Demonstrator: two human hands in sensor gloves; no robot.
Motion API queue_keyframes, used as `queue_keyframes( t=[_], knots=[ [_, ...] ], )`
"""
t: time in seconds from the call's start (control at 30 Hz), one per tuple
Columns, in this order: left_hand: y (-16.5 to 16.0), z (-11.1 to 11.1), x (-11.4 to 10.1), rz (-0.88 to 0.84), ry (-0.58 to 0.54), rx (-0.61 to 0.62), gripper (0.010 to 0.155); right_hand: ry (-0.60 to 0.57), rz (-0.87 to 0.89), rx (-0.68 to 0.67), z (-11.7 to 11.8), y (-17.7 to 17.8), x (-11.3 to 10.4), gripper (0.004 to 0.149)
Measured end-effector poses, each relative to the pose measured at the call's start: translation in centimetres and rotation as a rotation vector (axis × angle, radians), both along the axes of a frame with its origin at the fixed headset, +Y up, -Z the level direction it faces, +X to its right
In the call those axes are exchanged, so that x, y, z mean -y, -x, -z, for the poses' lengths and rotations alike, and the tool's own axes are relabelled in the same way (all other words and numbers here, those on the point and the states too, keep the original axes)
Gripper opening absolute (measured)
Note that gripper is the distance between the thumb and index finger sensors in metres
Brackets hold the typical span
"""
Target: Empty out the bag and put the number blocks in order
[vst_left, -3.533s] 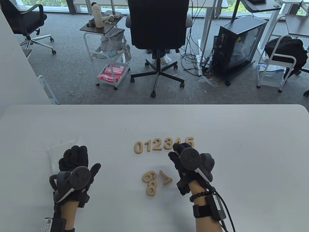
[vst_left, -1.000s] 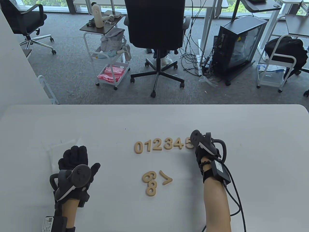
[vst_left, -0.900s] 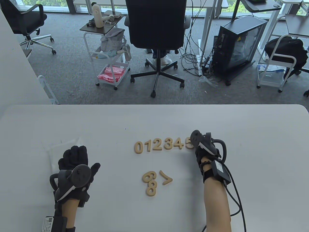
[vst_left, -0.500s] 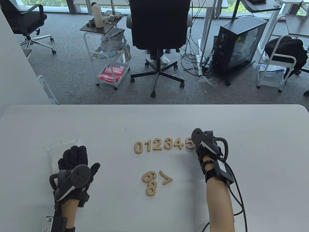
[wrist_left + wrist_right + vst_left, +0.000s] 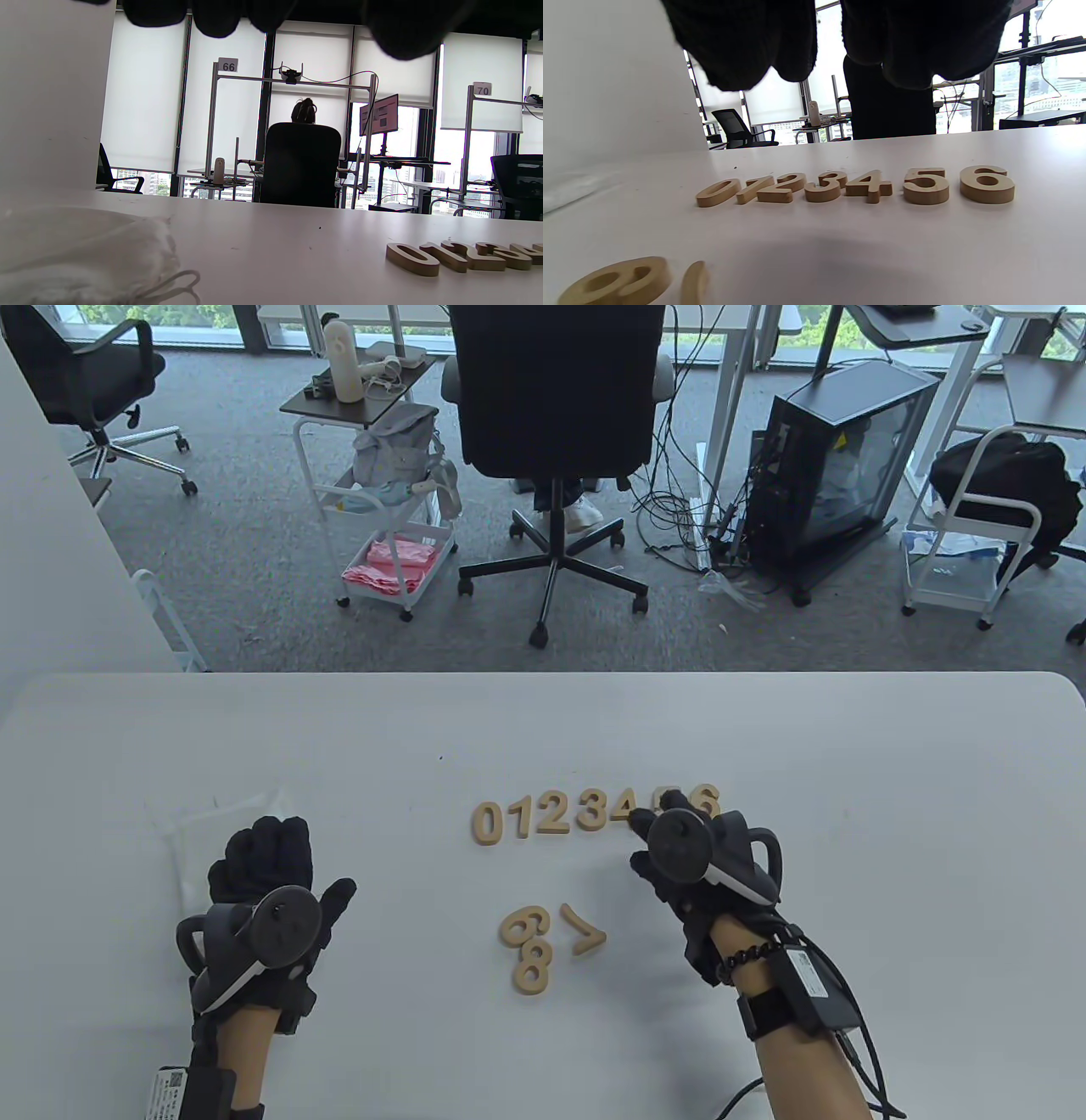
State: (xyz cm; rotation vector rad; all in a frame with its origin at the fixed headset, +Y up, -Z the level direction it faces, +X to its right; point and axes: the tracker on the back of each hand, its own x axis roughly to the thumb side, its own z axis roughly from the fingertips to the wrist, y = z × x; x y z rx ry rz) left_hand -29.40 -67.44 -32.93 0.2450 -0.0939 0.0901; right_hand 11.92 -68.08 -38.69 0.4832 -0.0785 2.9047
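Number blocks 0–6 (image 5: 859,185) sit in a row, while the loose 7 (image 5: 582,931) lies at nine o'clock of the nearer, empty, relaxed right hand (image 5: 691,869); left hand (image 5: 263,882) rests open.

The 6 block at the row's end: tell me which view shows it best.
The right wrist view: the 6 lies whole and unobstructed, just right of the 5. In the table view the right hand partly hides it. The left wrist view does not show it.
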Motion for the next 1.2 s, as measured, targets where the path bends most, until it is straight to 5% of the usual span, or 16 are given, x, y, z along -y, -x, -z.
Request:
queue_keyframes(
  t=[0.27,1.2],
  knots=[
    [-0.7,-0.1,0.0,0.017,-0.002,0.025,0.087,0.029,-0.109,-0.142,-4.6,4.9,2.8,0.054],
    [-1.1,-0.2,0.2,0.047,-0.007,0.023,0.087,0.207,-0.231,-0.119,-3.6,6.7,9.1,0.055]
  ],
)
